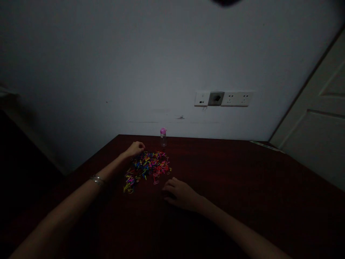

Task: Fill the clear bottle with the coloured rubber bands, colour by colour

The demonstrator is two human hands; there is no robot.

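Note:
Many small colourful loops [151,165], pink, red, blue and yellow, lie in a loose pile on the dark red table [229,172]. At the back left edge of the pile is my left hand [136,148], its thumb and fingertips curled together; anything between them is too small to make out. My right hand [180,193] rests on the table just right of the pile's near side, fingers bent and thumb apart, holding nothing visible. Behind the pile stands a clear bottle [163,139] with a pink cap, upright and touched by neither hand.
A pale wall [151,72] rises behind the table, with a row of sockets [234,99]. On the right is a panelled door [323,115]. A light strip [266,146] lies along the table's back right edge. The room is dim.

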